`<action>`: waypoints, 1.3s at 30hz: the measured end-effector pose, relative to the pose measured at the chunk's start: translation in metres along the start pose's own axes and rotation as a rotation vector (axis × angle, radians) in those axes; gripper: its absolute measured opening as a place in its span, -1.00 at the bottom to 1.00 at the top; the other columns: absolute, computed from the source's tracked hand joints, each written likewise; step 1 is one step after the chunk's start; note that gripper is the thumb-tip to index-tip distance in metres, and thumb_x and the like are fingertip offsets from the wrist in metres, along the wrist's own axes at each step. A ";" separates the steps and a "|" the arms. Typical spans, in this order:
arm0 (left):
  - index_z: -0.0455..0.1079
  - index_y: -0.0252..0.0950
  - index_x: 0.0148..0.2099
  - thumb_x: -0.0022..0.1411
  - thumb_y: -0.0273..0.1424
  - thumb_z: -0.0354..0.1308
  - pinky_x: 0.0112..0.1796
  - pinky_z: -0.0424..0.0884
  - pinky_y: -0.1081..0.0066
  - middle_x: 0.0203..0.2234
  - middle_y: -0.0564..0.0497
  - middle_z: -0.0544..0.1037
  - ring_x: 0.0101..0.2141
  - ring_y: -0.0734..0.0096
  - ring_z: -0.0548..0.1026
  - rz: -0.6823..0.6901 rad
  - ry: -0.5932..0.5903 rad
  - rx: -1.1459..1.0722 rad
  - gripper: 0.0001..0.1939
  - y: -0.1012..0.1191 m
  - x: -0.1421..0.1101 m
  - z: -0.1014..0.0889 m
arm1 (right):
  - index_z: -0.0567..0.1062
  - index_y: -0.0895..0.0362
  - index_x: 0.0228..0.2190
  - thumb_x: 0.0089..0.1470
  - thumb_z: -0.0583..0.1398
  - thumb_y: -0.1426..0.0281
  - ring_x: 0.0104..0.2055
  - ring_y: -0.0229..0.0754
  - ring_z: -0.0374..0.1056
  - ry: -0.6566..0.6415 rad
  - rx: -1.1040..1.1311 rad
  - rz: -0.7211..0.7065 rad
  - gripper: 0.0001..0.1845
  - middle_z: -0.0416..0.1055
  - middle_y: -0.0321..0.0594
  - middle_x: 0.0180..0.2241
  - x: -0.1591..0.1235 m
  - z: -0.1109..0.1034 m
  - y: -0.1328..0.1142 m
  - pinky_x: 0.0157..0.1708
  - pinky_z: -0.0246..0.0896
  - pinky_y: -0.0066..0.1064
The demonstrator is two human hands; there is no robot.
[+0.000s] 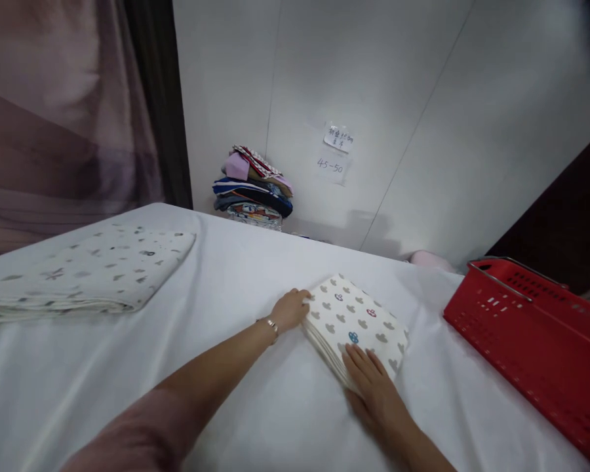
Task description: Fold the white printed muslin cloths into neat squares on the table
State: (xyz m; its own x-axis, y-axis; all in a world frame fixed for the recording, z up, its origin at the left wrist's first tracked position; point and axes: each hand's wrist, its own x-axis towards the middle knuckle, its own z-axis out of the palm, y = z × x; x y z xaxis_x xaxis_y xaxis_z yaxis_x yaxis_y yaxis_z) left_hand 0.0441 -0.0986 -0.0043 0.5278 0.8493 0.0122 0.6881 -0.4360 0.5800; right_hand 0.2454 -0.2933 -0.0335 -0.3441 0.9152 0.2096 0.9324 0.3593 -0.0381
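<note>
A thick folded cloth (347, 314), white with grey cloud-like shapes and a few blue, red and purple motifs, lies on the white-covered table (246, 262). At its left corner my left hand (291, 309) is closed, with the fingers curled over the layered edge. My right hand (373, 383) rests on the near right side of the cloth, fingers stretched out flat on top. The thumb of that hand is low by the near edge, and whether it goes under the layers I cannot tell. A bracelet (274, 330) circles my left wrist.
Another folded patterned cloth (103, 262) lies at the left of the table. A red plastic basket (526, 341) with metal handles stands at the right. Beyond the far edge, a stack of folded fabrics (253, 187) sits against the wall, near paper labels (332, 167).
</note>
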 end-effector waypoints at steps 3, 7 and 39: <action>0.28 -0.17 0.03 0.15 -0.36 -0.08 -0.24 0.28 0.41 -0.16 -0.03 0.38 -0.26 0.32 0.42 0.037 -0.076 -0.014 -0.62 -0.002 -0.058 -0.006 | 0.04 -0.08 0.17 0.11 0.01 0.41 0.22 -0.08 -0.05 -0.065 0.030 0.005 -0.41 0.02 -0.29 0.19 -0.033 -0.008 0.024 0.17 -0.13 -0.02; 0.26 -0.11 0.04 0.16 -0.29 -0.06 -0.27 0.29 0.42 -0.23 0.04 0.41 -0.31 0.35 0.42 0.062 -0.158 -0.071 -0.62 0.002 -0.111 -0.010 | 0.11 -0.10 0.14 0.09 0.01 0.43 0.23 -0.07 -0.06 -0.056 0.055 0.113 -0.43 0.05 -0.29 0.18 -0.060 -0.007 0.037 0.17 -0.18 0.03; 0.09 -0.24 0.18 0.24 -0.22 -0.15 0.12 -0.09 -0.04 0.22 -0.05 0.06 0.23 0.19 -0.15 0.293 0.152 0.009 -0.51 0.012 -0.073 0.057 | 0.15 0.19 0.13 0.16 -0.14 0.19 0.26 -0.06 -0.21 -0.083 -0.131 0.567 -0.43 -0.02 -0.08 0.22 0.080 0.004 0.062 0.15 -0.23 -0.04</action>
State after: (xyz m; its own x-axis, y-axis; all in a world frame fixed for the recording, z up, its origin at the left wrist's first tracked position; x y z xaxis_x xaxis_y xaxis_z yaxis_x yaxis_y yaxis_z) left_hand 0.0417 -0.1826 -0.0445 0.6239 0.7219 0.2995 0.5227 -0.6703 0.5269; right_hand 0.2752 -0.1972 -0.0227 0.2097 0.9710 0.1147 0.9775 -0.2111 0.0000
